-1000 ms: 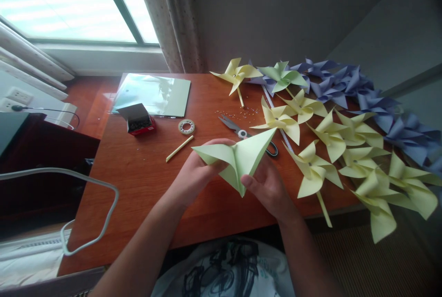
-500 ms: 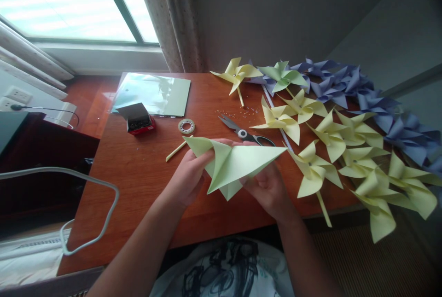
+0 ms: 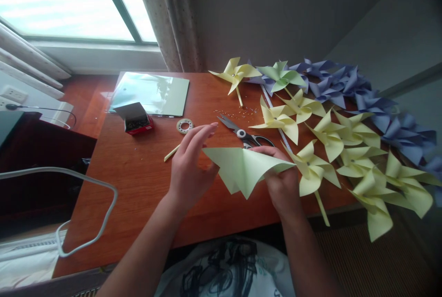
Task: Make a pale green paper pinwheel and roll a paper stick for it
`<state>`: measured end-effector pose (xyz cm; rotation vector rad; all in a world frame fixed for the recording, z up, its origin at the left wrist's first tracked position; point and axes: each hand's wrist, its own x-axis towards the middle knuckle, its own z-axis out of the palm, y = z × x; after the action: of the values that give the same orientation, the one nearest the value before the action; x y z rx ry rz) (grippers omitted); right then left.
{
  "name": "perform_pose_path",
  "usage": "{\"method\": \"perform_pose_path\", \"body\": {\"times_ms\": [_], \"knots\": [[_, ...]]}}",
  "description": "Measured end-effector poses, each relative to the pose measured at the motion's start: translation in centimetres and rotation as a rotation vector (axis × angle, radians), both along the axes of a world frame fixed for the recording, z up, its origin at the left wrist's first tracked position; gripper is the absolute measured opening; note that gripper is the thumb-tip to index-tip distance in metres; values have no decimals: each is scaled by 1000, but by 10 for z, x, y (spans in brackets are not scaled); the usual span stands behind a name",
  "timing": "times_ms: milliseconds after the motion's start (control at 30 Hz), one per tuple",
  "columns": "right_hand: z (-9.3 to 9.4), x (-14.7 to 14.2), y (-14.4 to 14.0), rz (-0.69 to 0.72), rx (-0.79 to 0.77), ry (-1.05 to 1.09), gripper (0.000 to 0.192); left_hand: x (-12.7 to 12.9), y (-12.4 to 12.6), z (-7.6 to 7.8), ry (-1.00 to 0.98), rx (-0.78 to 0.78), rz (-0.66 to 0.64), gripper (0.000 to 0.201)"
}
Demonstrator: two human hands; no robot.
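A pale green sheet of creased paper (image 3: 243, 168) is held over the front of the table, its folds pointing down. My right hand (image 3: 281, 182) grips its right side, the thumb underneath and the fingers behind the upper edge. My left hand (image 3: 191, 163) is beside the paper's left corner with fingers stretched out and apart from the thumb; the thumb tip is partly hidden by the paper. Just beyond lie scissors (image 3: 241, 133) with black and white handles, a roll of tape (image 3: 184, 125) and a short yellow paper stick (image 3: 171, 153).
Yellow paper pinwheels (image 3: 311, 163), a green pinwheel (image 3: 281, 77) and blue-violet pinwheels (image 3: 345, 83) spread over the right side. At the back left are a red box (image 3: 138, 124) with its lid up and a plastic-sleeved paper stack (image 3: 148, 92). A white cable (image 3: 112, 205) loops past the left edge.
My left hand has let go of the paper and spread its fingers. The paper has turned and shifted slightly right in my right hand.
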<state>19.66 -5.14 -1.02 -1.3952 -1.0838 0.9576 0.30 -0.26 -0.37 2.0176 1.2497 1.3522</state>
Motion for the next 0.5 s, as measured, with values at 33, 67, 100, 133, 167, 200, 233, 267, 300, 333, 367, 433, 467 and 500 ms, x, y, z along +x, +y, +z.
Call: {"method": "perform_pose_path", "body": {"times_ms": [33,67,100,133,167,200,233,267,300,333,367,433,467,500], "knots": [[2,1,0,-1,-17,-13,17,0,0,0,79,89,10,58],[3,3,-1,-5,-26,-24,17,-1,1,-1,138,152,13,55],[5,4,-1,-7,-35,-31,17,-2,1,-1,183,191,6,52],[7,4,-1,-12,-47,-35,18,-2,2,-2,221,211,-11,47],[9,5,-1,-18,-63,-39,19,-3,3,-3,251,217,-34,40],[10,5,-1,-31,-84,-44,21,-3,3,-3,276,216,-61,33],[11,6,-1,-47,-109,-48,22,-3,3,-3,293,206,-87,24],[12,6,-1,-65,-133,-49,24,-3,3,-3,296,186,-112,18],[12,6,-1,-84,-152,-46,26,-3,3,-2,282,150,-135,13],[12,6,0,-105,-161,-35,28,-2,2,-1,253,100,-149,12],[10,6,0,-125,-162,-17,29,-2,2,1,212,40,-149,13],[6,6,0,-154,-148,47,32,-2,0,5,115,-111,-114,16],[3,6,0,-156,-138,91,34,-2,0,7,59,-207,-86,19],[1,6,0,-146,-132,143,35,-3,-1,9,-18,-332,-76,23]]}}
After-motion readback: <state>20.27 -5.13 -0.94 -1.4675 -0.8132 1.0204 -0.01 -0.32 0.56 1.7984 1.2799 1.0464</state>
